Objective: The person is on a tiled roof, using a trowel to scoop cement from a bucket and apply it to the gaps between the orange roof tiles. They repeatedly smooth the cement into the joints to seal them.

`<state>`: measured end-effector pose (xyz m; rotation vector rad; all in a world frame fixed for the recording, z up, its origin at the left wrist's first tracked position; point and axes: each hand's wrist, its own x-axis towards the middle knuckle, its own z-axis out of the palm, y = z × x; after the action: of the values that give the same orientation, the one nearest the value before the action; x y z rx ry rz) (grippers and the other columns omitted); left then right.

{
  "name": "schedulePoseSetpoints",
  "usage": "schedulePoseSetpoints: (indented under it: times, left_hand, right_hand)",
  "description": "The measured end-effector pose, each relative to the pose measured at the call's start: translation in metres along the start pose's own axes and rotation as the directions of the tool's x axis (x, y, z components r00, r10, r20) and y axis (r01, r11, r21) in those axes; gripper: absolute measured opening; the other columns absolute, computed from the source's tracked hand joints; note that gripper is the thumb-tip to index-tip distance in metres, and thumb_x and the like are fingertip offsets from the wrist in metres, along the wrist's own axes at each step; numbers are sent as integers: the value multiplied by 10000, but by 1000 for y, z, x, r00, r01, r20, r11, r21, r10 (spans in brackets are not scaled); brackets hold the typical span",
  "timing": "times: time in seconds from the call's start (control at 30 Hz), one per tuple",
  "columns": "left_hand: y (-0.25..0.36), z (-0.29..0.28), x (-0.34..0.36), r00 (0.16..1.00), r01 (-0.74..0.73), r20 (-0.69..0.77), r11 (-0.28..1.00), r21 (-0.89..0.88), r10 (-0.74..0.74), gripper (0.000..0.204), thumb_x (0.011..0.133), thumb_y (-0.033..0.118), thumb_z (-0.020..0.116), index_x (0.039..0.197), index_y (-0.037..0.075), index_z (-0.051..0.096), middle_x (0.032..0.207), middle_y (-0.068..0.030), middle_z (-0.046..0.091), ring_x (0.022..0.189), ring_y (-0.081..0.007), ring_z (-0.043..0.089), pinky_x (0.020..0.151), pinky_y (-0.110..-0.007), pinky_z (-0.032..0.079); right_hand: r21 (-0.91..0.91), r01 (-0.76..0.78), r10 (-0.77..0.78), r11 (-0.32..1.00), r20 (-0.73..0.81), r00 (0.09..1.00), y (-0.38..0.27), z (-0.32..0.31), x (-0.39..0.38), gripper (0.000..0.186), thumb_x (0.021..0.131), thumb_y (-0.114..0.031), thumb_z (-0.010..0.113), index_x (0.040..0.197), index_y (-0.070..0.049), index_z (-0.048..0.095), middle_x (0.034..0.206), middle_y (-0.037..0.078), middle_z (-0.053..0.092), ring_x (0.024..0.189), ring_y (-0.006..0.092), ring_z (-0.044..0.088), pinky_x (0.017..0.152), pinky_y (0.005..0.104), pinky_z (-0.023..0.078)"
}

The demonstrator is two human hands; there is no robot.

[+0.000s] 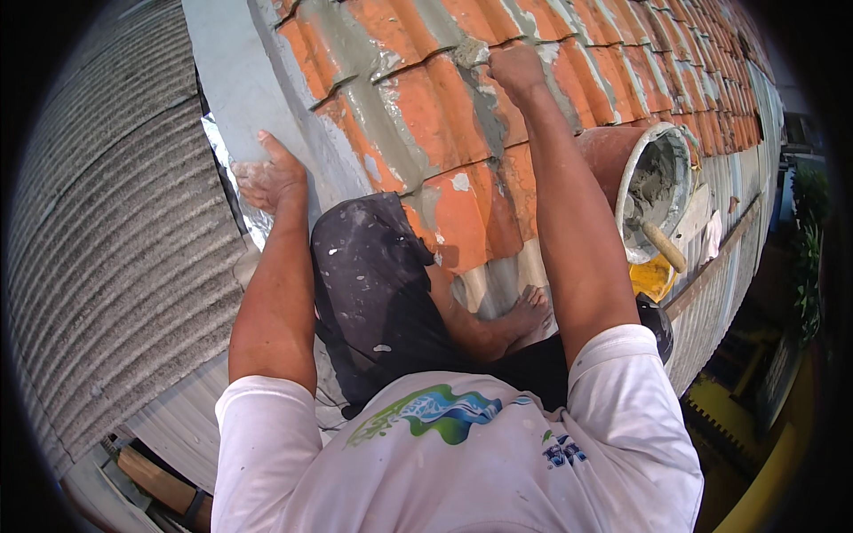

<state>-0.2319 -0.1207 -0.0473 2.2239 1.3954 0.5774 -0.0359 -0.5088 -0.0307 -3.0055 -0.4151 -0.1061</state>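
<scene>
My right hand (518, 73) is closed in a fist, reaching far up the orange clay tile roof (462, 213). A mortar-coated tool (471, 53) juts from its left side against the tiles; its exact kind does not show. Smeared grey mortar (382, 133) fills the joints between the tile rows, wet-looking in places. On the left, my left hand (271, 175) lies over the edge of a pale grey ledge (227, 67), thumb spread away from the fingers and nothing held. Whitish residue covers its fingers.
A bucket (613, 160) of grey mortar lies tilted at right, a wooden-handled tool (665, 247) poking out. Something yellow (653, 278) sits below it. Corrugated grey roofing (115, 231) spans the left, with shiny foil (258, 222) along the ledge. My bare foot (529, 313) rests near the lowest tiles.
</scene>
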Motion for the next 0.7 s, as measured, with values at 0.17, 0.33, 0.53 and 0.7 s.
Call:
schedulePoseSetpoints:
  times: [0.17,0.33,0.53,0.7]
  left_hand:
    - [0,-2,-2,1000,11,26,1000,1,-11,1008,985,741,477,1486,-132,442,1426,-304,580,1391,-433,520,1211,-520,342]
    - [2,-4,-1,999,12,36,1000,29,-13,1006,989,743,471,1492,-127,435,1426,-292,582,1405,-427,510,1222,-515,330]
    - [2,-1,-1,999,31,23,999,37,-32,1003,986,750,480,1487,-117,443,1418,-281,587,1387,-423,529,1210,-515,347]
    - [1,-2,-2,999,30,10,999,38,-31,1003,982,744,497,1483,-123,445,1424,-291,577,1396,-424,521,1206,-524,352]
  right_hand:
    - [551,26,58,834,-134,989,4,20,1,222,937,-181,667,782,-40,740,678,68,659,546,173,565,489,369,416]
    - [650,-406,376,642,195,906,-12,18,-16,245,979,-191,646,790,-51,715,610,7,585,434,94,426,388,301,274]
    - [835,-535,515,130,404,756,-46,-26,-45,254,1010,-193,633,825,-66,750,636,26,612,464,131,502,400,332,346]
    - [-162,-33,50,986,98,994,-16,-42,-40,180,965,-208,719,897,-70,811,768,142,738,658,274,726,573,423,539]
